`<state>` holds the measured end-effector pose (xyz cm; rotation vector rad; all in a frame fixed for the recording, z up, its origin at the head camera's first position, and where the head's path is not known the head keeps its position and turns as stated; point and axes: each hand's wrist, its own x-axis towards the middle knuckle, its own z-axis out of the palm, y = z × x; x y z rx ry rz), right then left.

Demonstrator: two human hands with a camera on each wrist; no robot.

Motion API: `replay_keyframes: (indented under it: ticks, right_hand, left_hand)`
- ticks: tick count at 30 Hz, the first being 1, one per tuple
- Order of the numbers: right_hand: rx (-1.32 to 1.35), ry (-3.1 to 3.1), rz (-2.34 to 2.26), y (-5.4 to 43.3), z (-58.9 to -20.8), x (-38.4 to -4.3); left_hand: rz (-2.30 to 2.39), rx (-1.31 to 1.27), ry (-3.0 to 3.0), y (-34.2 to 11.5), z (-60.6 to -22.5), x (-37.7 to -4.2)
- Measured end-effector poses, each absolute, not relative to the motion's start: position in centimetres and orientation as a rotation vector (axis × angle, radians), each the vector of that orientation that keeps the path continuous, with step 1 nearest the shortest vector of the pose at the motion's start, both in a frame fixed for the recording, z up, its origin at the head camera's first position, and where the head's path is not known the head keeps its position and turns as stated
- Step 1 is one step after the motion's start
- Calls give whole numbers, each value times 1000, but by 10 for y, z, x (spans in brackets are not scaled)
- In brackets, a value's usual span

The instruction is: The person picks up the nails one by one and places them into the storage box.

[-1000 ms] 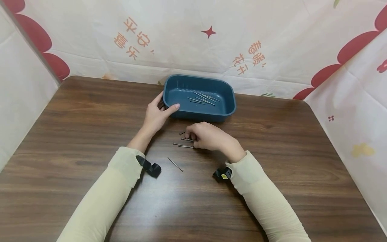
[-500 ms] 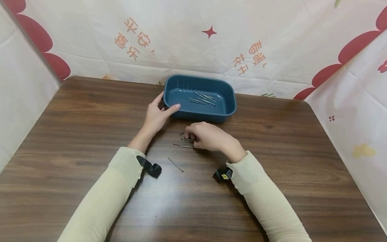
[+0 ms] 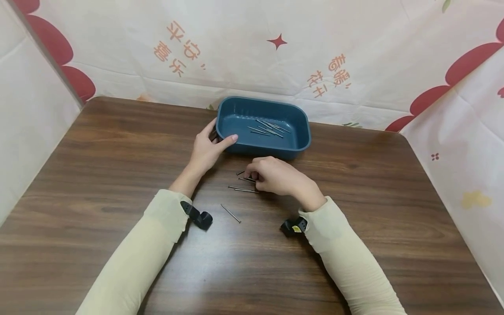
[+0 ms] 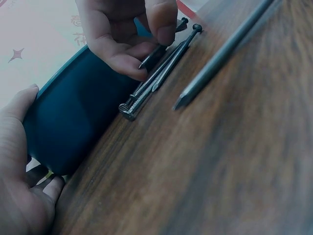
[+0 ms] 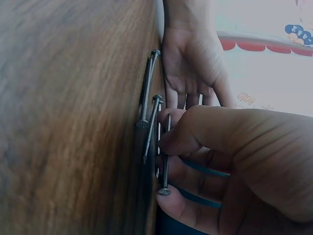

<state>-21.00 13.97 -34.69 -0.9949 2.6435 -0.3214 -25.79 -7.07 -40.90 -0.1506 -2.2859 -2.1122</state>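
A blue plastic basin (image 3: 263, 151) stands at the back of the table, with several nails (image 3: 271, 128) lying inside it. My left hand (image 3: 204, 151) grips its left end, thumb over the rim and fingers against the outside wall. In front of the basin, my right hand (image 3: 277, 175) pinches a nail (image 5: 165, 169) between thumb and fingers, just above the tabletop. Beside those fingertips lie several more nails (image 3: 243, 189), close together on the wood. One separate nail (image 3: 230, 213) rests nearer the front, between the two wrists.
The brown wood-grain table (image 3: 118, 175) runs up to a white printed cloth (image 3: 236, 43) behind the basin. Black wrist cameras (image 3: 201, 220) sit at both cuffs, low over the tabletop.
The head view has shifted slightly, moving the scene a little to the right in it. Both hands keep nearly the same places, the left at the basin, the right at the nails.
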Motion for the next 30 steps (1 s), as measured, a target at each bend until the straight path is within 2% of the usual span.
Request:
replay_keyframes:
  ticks: [22, 30]
  right_hand:
    - [-1022, 2640, -508, 156, -330, -218]
    - [-1104, 2667, -665, 165, -310, -238]
  left_hand:
    - [-2114, -136, -2302, -72, -408, -258]
    - [-2107, -165, -2280, -72, -410, -260]
